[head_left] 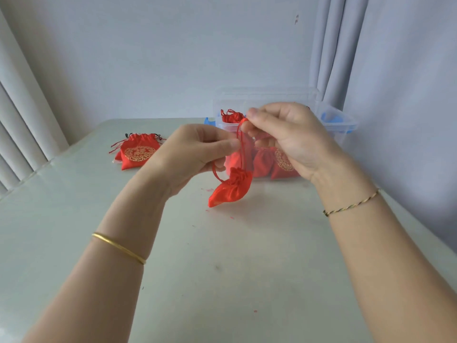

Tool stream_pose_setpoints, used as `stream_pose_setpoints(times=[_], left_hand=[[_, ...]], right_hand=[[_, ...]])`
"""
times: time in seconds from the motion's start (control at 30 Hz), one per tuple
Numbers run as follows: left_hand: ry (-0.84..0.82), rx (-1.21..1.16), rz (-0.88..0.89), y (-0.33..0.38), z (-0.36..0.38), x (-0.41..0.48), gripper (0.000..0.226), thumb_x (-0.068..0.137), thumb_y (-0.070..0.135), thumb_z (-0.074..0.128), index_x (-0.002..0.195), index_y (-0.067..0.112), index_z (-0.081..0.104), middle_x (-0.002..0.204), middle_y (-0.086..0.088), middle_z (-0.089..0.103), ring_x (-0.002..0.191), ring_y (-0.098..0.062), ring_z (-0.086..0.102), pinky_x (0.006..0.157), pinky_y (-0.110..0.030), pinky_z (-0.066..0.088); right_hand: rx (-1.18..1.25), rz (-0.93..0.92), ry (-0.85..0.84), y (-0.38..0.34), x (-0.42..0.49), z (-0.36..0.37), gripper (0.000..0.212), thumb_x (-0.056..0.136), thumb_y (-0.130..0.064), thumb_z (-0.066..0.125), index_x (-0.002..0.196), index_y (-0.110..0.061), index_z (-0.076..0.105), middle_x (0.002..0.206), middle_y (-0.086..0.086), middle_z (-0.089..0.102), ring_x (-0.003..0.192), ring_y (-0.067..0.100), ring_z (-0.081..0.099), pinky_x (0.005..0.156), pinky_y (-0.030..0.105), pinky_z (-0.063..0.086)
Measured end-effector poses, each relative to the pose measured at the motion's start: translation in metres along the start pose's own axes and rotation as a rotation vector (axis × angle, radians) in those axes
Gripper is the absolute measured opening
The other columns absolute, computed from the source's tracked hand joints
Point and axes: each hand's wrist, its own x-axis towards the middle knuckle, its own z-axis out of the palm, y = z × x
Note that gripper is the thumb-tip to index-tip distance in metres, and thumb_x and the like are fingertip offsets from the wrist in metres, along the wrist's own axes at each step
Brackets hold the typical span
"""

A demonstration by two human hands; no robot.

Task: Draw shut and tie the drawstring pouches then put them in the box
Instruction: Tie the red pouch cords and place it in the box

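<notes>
Fingers of the left hand and the right hand both pinch the red drawstring, with the cinched red pouch dangling from it just in front of the clear plastic box. More red pouches lie inside that box, and a gold-printed pouch rests on the tabletop to its left.

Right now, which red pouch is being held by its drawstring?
The cinched centre pouch, its cord pinched by the left hand and right hand; others lie on the table or in the clear box.
</notes>
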Motion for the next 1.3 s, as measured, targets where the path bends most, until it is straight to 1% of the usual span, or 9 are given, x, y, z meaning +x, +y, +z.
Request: stream_pose_setpoints(times=[0.1,0.27,0.43,0.63,0.83,0.9,0.97,1.07,1.3], left_hand=[[0.031,0.076,0.027,0.000,0.004,0.000,0.023,0.086,0.013,0.063,0.090,-0.010,0.065,0.074,-0.014,0.050,0.052,-0.009,0.044,0.058,-0.018,0.047],[0.045,0.039,0.038,0.001,0.000,0.000,0.021,0.086,0.013,0.062,0.066,0.008,0.064,0.086,-0.022,0.060,0.046,-0.006,0.044,0.056,-0.018,0.048],[0.031,-0.022,0.029,0.001,-0.001,0.000,0.015,0.086,0.012,0.060,0.075,0.004,0.064,0.068,-0.004,0.060,0.048,-0.005,0.046,0.055,-0.017,0.047],[0.101,-0.172,0.035,0.000,-0.005,0.001,0.011,0.089,0.011,0.057,0.088,0.009,0.068,0.064,0.003,0.065,0.053,-0.007,0.053,0.057,-0.016,0.048],[0.125,-0.207,0.045,0.000,-0.006,0.001,0.010,0.085,0.002,0.060,0.086,0.009,0.068,0.069,-0.002,0.066,0.056,-0.007,0.057,0.058,-0.017,0.050],[0.101,-0.167,0.052,0.000,-0.006,0.001,0.013,0.084,-0.001,0.060,0.086,0.009,0.067,0.071,-0.001,0.067,0.057,-0.008,0.057,0.059,-0.018,0.050],[0.055,-0.109,0.073,0.001,-0.006,0.000,0.018,0.085,-0.004,0.058,0.087,0.011,0.066,0.075,-0.002,0.066,0.061,-0.009,0.057,0.060,-0.018,0.050],[-0.020,0.030,0.153,0.001,-0.001,-0.001,0.027,0.086,-0.009,0.053,0.093,0.015,0.063,0.081,-0.007,0.059,0.066,-0.012,0.056,0.062,-0.020,0.052],[0.216,0.420,0.435,-0.009,0.012,0.003,0.033,0.080,-0.005,0.054,0.096,0.023,0.062,0.080,0.015,0.059,0.076,-0.006,0.057,0.070,-0.029,0.053]], right_hand=[[0.004,-0.008,-0.026,0.001,-0.001,0.009,0.026,0.093,-0.024,0.053,0.072,-0.016,0.065,0.067,-0.006,0.062,0.064,0.003,0.055,0.063,0.020,0.043],[-0.044,0.149,0.051,0.010,0.002,0.002,0.035,0.098,-0.037,0.039,0.087,-0.014,0.064,0.076,0.000,0.058,0.071,0.014,0.055,0.061,0.026,0.046],[0.030,0.200,-0.168,0.014,-0.002,0.010,0.028,0.098,-0.028,0.041,0.082,-0.013,0.059,0.078,0.007,0.056,0.064,0.012,0.053,0.059,0.026,0.046],[0.137,0.163,-0.132,0.012,0.002,-0.001,0.033,0.093,-0.010,0.045,0.061,-0.010,0.051,0.059,0.004,0.053,0.055,0.014,0.052,0.052,0.022,0.044],[-0.091,0.187,-0.537,0.010,-0.007,-0.016,0.020,0.080,-0.022,0.058,0.062,-0.013,0.061,0.068,0.010,0.062,0.064,0.016,0.058,0.057,0.023,0.048],[-0.163,0.220,-0.480,0.009,-0.008,-0.017,0.020,0.085,-0.026,0.062,0.071,-0.012,0.063,0.077,0.012,0.064,0.067,0.017,0.059,0.058,0.027,0.046],[-0.167,0.227,-0.328,0.012,-0.004,-0.016,0.031,0.094,-0.031,0.048,0.076,-0.012,0.064,0.077,0.010,0.063,0.066,0.016,0.058,0.059,0.028,0.045],[-0.048,0.177,-0.152,0.019,0.001,-0.005,0.030,0.100,-0.022,0.039,0.082,-0.014,0.062,0.073,0.003,0.062,0.063,0.013,0.059,0.060,0.028,0.046],[0.262,0.311,-0.297,0.027,0.002,0.010,0.024,0.096,-0.012,0.042,0.079,-0.015,0.059,0.070,0.001,0.067,0.059,0.012,0.062,0.059,0.024,0.049]])
